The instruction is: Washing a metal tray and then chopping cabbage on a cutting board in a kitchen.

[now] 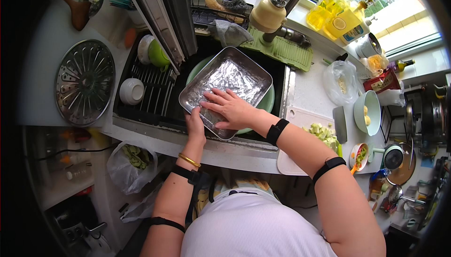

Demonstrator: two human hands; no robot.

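Note:
A rectangular stainless steel tray (pixel 259 68) with rippling water in it sits tilted across the picture, over a green basin (pixel 270 98) in the dark sink. My left hand (pixel 195 125) grips the tray's near-left rim, with the thumb over the edge and the other fingers hidden beneath. Inside the tray, my right hand (pixel 234 110) lies flat with fingers spread, palm down at the water's surface. Whether its fingertips touch the tray's bottom I cannot tell. Above the tray stands the faucet with a cream-coloured head (pixel 268 15).
A drying rack (pixel 153 88) with a white bowl (pixel 132 91) and a green cup (pixel 158 54) stands left. To the right, a cutting board (pixel 290 151) bears diced pale-green vegetable (pixel 322 135) beside a cleaver (pixel 340 125). A mint bowl (pixel 367 112) stands beyond. A bag of peelings (pixel 132 165) hangs below.

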